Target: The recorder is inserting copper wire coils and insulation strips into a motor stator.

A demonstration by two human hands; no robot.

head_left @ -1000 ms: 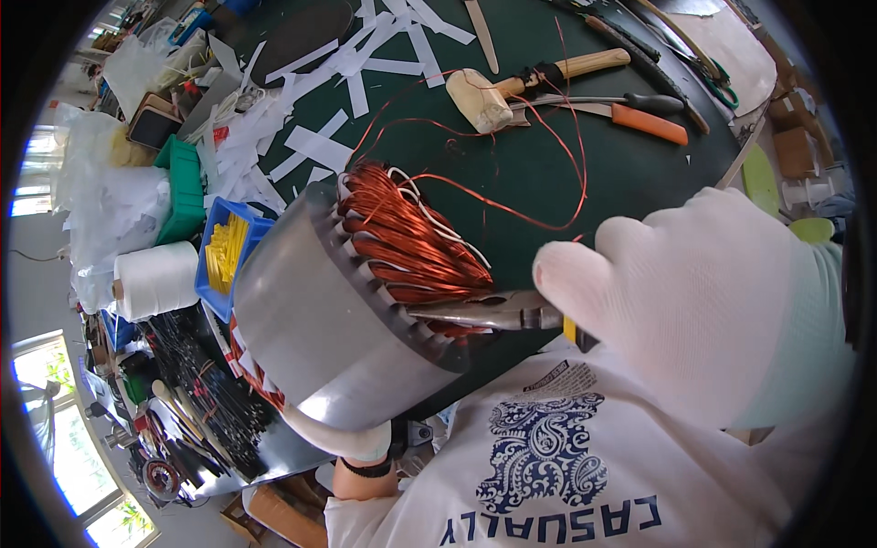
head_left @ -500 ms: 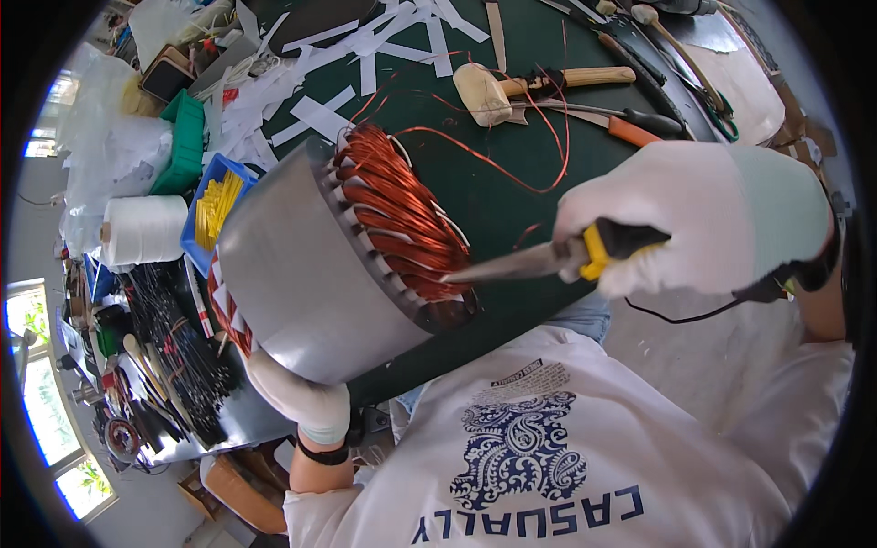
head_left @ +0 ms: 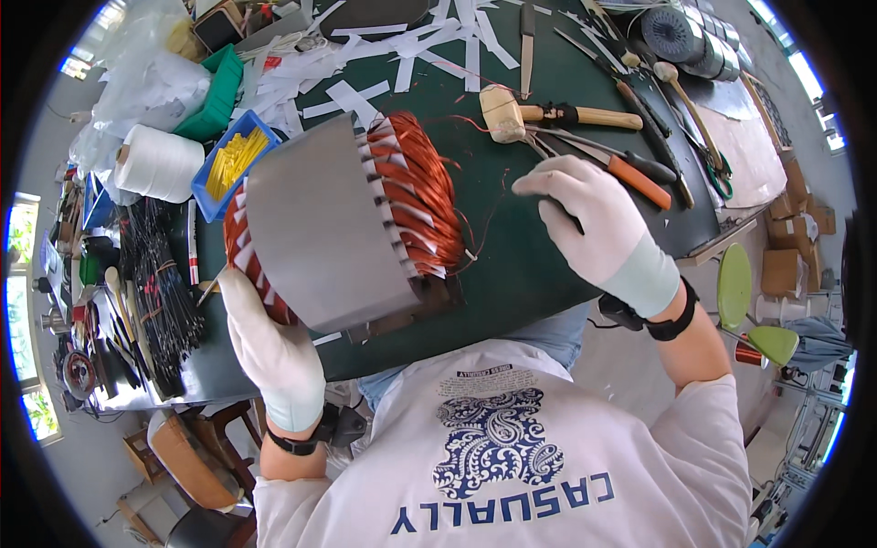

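A grey motor stator [head_left: 333,228] lies on its side on the dark green table, copper windings [head_left: 422,196] bulging from its right end with white paper strips between the coils. My left hand [head_left: 265,342], in a white glove, holds the left end, its fingers against the copper coils there. To the right of the stator, my gloved right hand [head_left: 594,219] hovers over the table with nothing in it, fingers apart and slightly bent. Ahead of that hand lies a mallet [head_left: 502,114] with a pale head. Thin loose copper wire trails beside the windings.
Beyond the mallet are an orange-handled tool [head_left: 639,181], a scraper-like blade [head_left: 527,50] and scattered white paper strips [head_left: 402,68]. At left stand a blue bin [head_left: 212,196] of yellow pieces, a white thread spool [head_left: 160,164], a green bin [head_left: 212,96] and bundled black ties [head_left: 160,292].
The yellow-and-black pliers have left my right hand, which has opened. The stator has turned slightly and sits differently in view. My left hand has shifted along its left end.
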